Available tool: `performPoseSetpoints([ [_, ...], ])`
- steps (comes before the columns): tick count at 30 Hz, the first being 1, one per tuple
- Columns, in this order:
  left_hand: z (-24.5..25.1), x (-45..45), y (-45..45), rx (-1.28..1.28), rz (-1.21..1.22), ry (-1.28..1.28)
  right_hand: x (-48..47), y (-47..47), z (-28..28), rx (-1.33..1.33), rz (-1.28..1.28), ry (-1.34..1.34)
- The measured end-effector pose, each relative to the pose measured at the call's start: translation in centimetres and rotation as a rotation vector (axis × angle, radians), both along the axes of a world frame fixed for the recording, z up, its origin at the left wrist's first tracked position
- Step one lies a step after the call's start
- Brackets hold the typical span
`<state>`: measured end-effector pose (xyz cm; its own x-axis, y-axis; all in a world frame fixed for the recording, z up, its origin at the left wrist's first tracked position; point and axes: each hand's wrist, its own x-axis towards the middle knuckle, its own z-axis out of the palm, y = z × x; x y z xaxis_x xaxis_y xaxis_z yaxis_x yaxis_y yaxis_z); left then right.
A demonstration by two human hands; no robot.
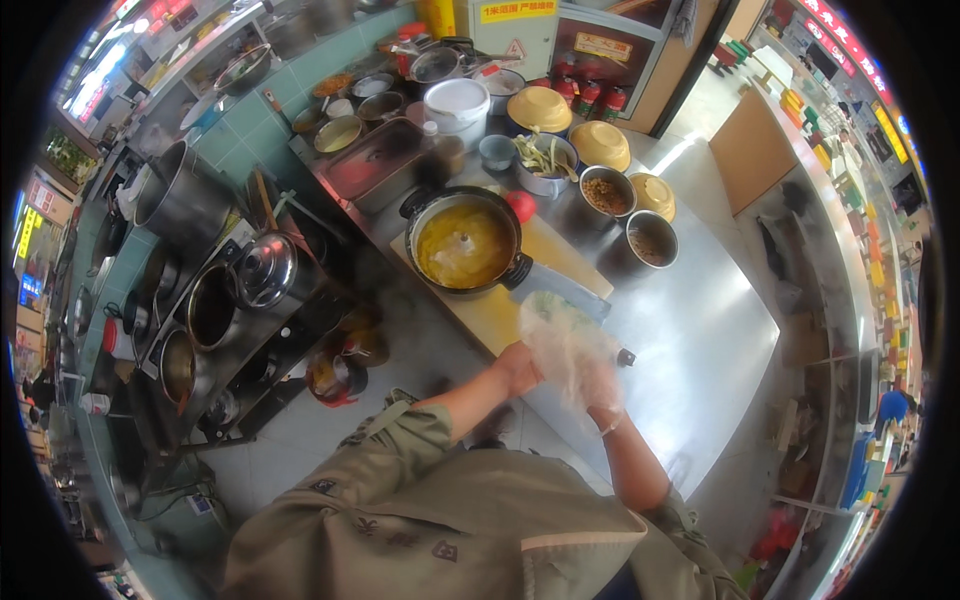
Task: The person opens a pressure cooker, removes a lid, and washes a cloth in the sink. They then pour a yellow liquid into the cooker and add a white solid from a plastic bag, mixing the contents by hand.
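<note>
A clear plastic glove [562,330] covers my right hand [596,379], which is held out over the edge of a steel table. My bare left hand [517,369] is at the glove's cuff side, its fingers partly hidden by the plastic, so its grip cannot be made out. Just beyond the hands, a cleaver blade [566,294] lies on a yellowish cutting board [480,319]. A black-rimmed pot [465,238] of yellow liquid, with something pale at its centre, stands on the board. A red tomato [520,206] is beside the pot.
Steel containers of food [606,196], upturned yellow bowls [600,146], a white lidded bucket [457,112] and a bowl of cut vegetables [546,161] crowd the table's far side. On the left is a stove with a lidded steel pot [266,270]. Fire extinguishers [589,97] stand behind.
</note>
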<state>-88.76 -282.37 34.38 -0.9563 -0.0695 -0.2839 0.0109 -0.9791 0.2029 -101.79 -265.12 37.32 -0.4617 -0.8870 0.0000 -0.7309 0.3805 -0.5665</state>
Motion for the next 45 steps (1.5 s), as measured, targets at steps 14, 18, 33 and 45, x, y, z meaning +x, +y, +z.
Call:
performPoseSetpoints([
  [14, -5.9, -6.6, -5.4, -0.742, 0.128, -0.608, -3.6, 2.4, 7.9, -0.009, -0.533, -0.815],
  [18, -5.2, -9.5, -6.6, -0.542, 0.204, -0.607, -5.2, 6.4, 9.5, 0.057, -0.691, -0.911],
  [33, -3.3, -9.6, -5.6, -0.826, -0.138, -0.630, -3.1, 12.4, 12.8, -0.343, -0.789, -1.358],
  [45, 5.5, 11.8, -14.7, -0.752, -0.244, -0.618, -1.8, -13.3, 17.8, -0.042, -0.170, -0.123],
])
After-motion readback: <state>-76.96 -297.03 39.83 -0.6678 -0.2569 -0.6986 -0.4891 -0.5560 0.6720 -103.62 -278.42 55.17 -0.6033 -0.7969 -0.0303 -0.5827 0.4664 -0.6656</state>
